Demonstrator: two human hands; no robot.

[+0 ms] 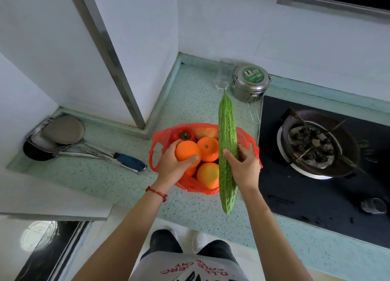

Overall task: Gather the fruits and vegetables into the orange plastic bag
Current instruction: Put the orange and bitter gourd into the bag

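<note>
Two hands work at the middle of the frame, both loaded and both over the bag. Nearest the viewer, the left hand [172, 164] curls its fingers and thumb round an orange [186, 152], held just above the fruit already inside. Beside it, the right hand [244, 166] grips a long bitter gourd [226, 145] about the middle, its length running up and down the frame, its lower tip hanging over the tabletop [118, 181] toward the viewer.

Under both hands sits the orange plastic bag [160, 141], mouth open, at centre frame. It already holds two more oranges [207, 151], a red pepper [183, 134] at its far side, and something pale orange behind that I cannot identify.

My reading is that the gathering is close to done, with these two pieces the last to go in. The orange only needs lowering and releasing. The gourd is longer than the bag's mouth, so it likely must be tipped end-first or laid slantwise, or it will overhang.

Farther off, a glass [224, 73] and a steel tin [250, 82] stand at upper centre.
</note>
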